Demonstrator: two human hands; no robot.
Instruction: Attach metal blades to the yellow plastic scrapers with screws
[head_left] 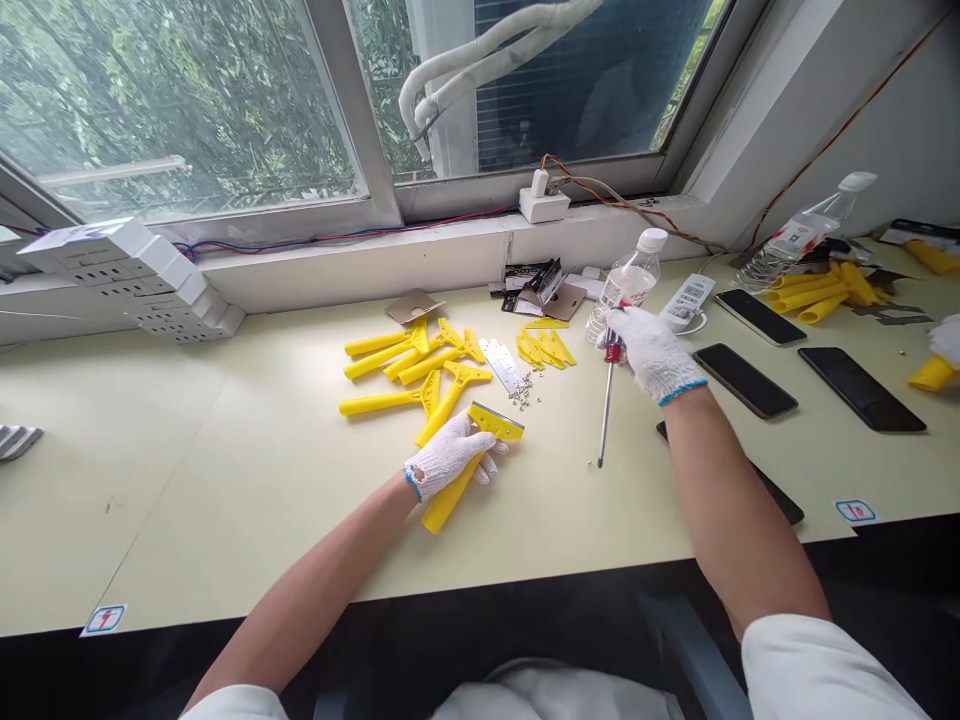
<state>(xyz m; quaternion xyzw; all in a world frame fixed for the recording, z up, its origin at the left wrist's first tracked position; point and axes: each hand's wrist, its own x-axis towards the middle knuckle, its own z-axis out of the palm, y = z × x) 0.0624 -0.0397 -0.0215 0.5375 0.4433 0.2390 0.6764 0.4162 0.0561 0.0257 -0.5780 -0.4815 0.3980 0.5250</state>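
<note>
My left hand (454,455), in a white knit glove with a blue cuff, is closed around a yellow scraper (448,505) near the middle of the table. A metal blade edge shows along the scraper's head. My gloved right hand (652,350) grips a screwdriver (607,400) by its red handle, shaft pointing down. Its tip is close to a tiny screw or nut lying on the table. Beyond my left hand lie several yellow scraper handles (386,400), flat metal blades (502,366), small loose fasteners (523,390) and yellow plastic head pieces (545,347).
A water bottle (637,270) stands just behind my right hand, beside a power strip (688,300). Several phones, including one black phone (745,380), lie to the right. Small boxes (540,287) sit by the sill. At far right another person's gloved hand (946,340) holds a yellow piece.
</note>
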